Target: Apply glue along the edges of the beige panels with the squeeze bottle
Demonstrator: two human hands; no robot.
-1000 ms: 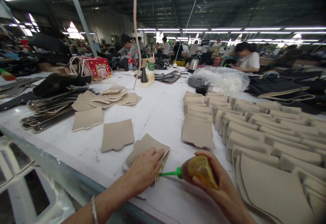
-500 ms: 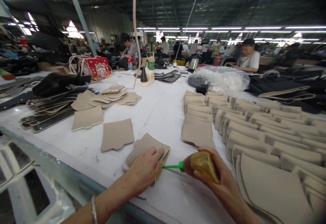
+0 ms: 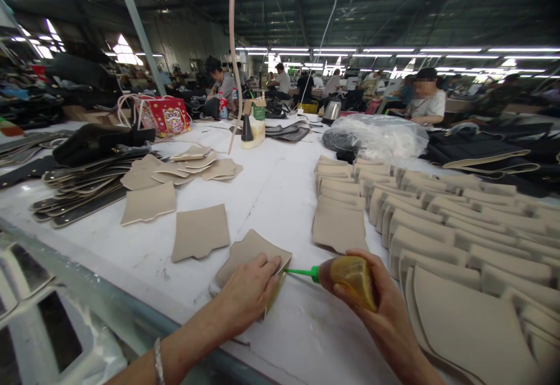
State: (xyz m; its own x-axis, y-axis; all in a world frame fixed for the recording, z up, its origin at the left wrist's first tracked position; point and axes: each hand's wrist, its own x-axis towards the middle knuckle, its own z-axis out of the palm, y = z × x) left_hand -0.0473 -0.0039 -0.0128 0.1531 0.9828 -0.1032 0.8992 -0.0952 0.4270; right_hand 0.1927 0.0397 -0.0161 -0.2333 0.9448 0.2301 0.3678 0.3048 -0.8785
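My right hand (image 3: 382,309) is wrapped round a squeeze bottle of amber glue (image 3: 350,280), tilted so that its thin green nozzle (image 3: 301,272) points left. The nozzle tip meets the right edge of a beige leather panel (image 3: 251,251) near its upper corner. A wet-looking amber strip shows along that edge. My left hand (image 3: 251,286) holds this panel, its fingers together across the top face and bent toward the edge; the thumb is hidden. Two single beige panels, one nearer (image 3: 201,232) and one farther (image 3: 149,203), lie flat to the left.
Rows of folded beige panels (image 3: 437,239) fill the right side. Behind the single panels is a loose beige pile (image 3: 188,166), beside stacked black straps (image 3: 87,189). A hose (image 3: 233,52) hangs over the white table (image 3: 271,198). Farther back are a plastic bag (image 3: 380,137) and a seated person (image 3: 426,99).
The bottle and my right hand have moved slightly up and right, carrying the nozzle tip up along the panel's edge. My left hand and the panel stay nearly where they were.
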